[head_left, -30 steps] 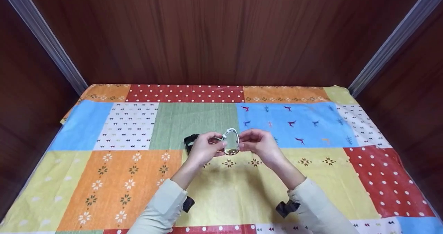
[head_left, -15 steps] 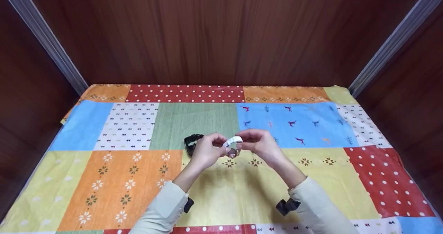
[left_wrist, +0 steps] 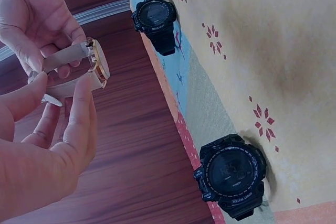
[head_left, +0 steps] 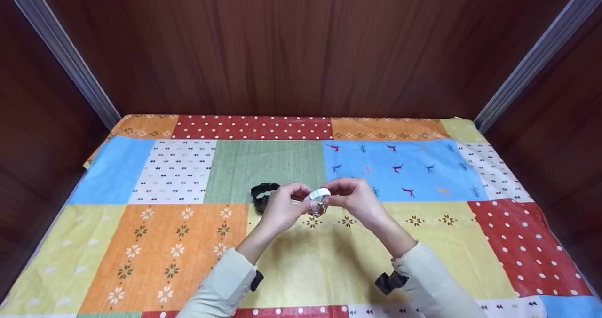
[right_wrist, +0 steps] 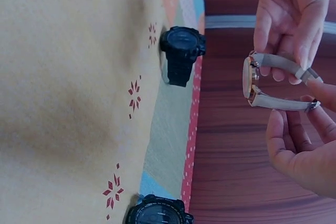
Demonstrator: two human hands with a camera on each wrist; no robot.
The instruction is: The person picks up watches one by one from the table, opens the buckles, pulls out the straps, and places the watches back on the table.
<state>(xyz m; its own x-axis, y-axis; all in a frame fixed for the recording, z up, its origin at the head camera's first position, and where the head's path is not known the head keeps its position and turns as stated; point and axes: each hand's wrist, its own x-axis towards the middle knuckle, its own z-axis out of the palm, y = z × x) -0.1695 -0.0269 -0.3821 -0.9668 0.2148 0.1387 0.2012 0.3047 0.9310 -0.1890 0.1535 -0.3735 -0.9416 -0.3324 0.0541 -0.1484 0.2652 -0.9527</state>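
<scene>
From the head view much of the white-strapped watch [head_left: 318,199] is lost behind fingers: only a curve of pale strap and a glint of its gold-rimmed case show between the two hands, held in the air just above the patchwork tablecloth [head_left: 155,242], near its middle. The wrist views show it better, with the case edge-on and the two strap halves lying close together, though the dial cannot be read. The left hand [head_left: 281,207] pinches one strap half between thumb and fingertips, and the right hand [head_left: 353,196] pinches the other half; both are closed on the watch. A black digital watch [head_left: 262,195] lies on the cloth just left of the left hand, partly covered by it in the head view, so its strap is hard to make out there. The left wrist view shows that watch large at the bottom, and a second black watch [left_wrist: 155,20] lying farther off on the cloth; in the head view this second one is hidden behind the hands. The cream sleeves [head_left: 221,285] are cut off by the near edge. Dark wood panelling [head_left: 291,45] rises behind the far edge of the table.
</scene>
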